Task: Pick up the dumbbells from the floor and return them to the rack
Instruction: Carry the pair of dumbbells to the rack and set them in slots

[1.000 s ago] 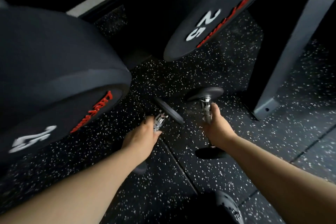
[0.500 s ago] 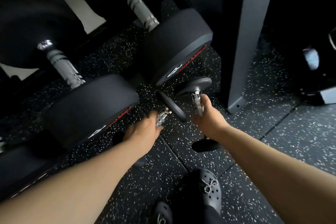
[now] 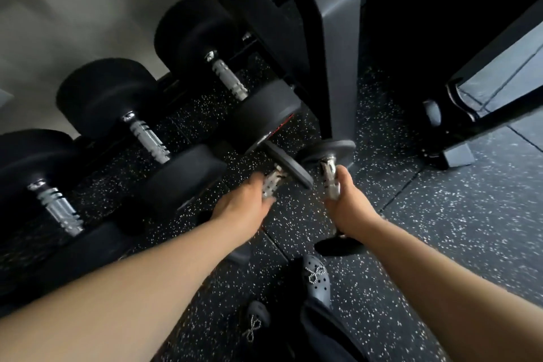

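- 2 small dumbbells are in your grip, 1 per hand, both lifted clear of the speckled floor [image 3: 440, 214]; judging by that, the pickup is done and the racking is all that is left.
- Head view, left side: your left hand [image 3: 244, 206] is closed around the chrome handle of the left dumbbell [image 3: 289, 164]; its front plate sits just beyond your knuckles and the rear plate is mostly hidden under your wrist.
- Head view, right side: your right hand [image 3: 349, 206] is wrapped tight on the right dumbbell [image 3: 329, 167], front plate ahead of the thumb, rear plate hanging just below the wrist.
- Neither set of fingers shows any gap; the handles fill both fists.
- Ahead and left of your left fingers, 3 large dumbbells [image 3: 147, 138] already rest on the low rack [image 3: 264, 23], its upright just beyond your right fingertips.
- No free slot for the small pair shows from here, so you will likely need to look for it.
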Demonstrator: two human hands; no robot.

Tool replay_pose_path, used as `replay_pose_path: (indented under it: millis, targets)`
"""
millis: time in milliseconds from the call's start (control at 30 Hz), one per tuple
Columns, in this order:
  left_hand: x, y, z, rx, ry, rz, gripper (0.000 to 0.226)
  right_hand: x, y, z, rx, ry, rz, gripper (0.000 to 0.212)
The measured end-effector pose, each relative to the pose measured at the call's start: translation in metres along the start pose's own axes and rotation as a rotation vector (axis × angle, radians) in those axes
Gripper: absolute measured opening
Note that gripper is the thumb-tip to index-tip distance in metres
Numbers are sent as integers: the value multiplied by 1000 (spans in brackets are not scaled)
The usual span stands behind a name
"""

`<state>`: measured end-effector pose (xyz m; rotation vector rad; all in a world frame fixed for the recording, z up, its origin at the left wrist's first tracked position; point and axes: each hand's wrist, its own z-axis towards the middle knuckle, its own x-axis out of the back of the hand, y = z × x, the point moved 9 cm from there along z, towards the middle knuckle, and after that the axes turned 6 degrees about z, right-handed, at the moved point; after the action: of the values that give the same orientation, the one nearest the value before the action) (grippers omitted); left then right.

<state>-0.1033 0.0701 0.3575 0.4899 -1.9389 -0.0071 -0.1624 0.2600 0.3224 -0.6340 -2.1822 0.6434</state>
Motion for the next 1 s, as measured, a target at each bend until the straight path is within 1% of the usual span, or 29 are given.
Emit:
replay_pose_path:
  millis: [167, 267, 400, 467, 533, 600, 800, 867, 1000]
  targets:
    - [61, 10, -22, -8, 67, -47, 29, 36, -47, -39, 36, 28, 41, 52]
    - [100, 9, -42, 4, 89, -75, 33, 53, -79, -64, 51, 31, 71, 54]
    - [152, -2, -73, 56, 91, -151, 32, 72, -130, -96, 108, 42, 93, 57]
    - [175, -14, -90, 116, 85, -220, 31, 78, -158, -111, 135, 31, 89, 58]
    - [197, -28, -105, 171, 103, -337, 29, 81, -185, -126, 157, 15, 80, 63]
    - [219, -44, -119, 216, 147, -437, 29, 82, -210, -139, 187, 6, 61, 67]
    - [275, -97, -167, 354, 269, -631, 27, 66, -282, -172, 287, -44, -5, 71]
    - [290, -115, -185, 395, 314, -676, 30, 54, -304, -181, 329, -83, -10, 73]
    - [304, -148, -220, 480, 368, -734, 29, 26, -341, -194, 347, -156, 16, 74]
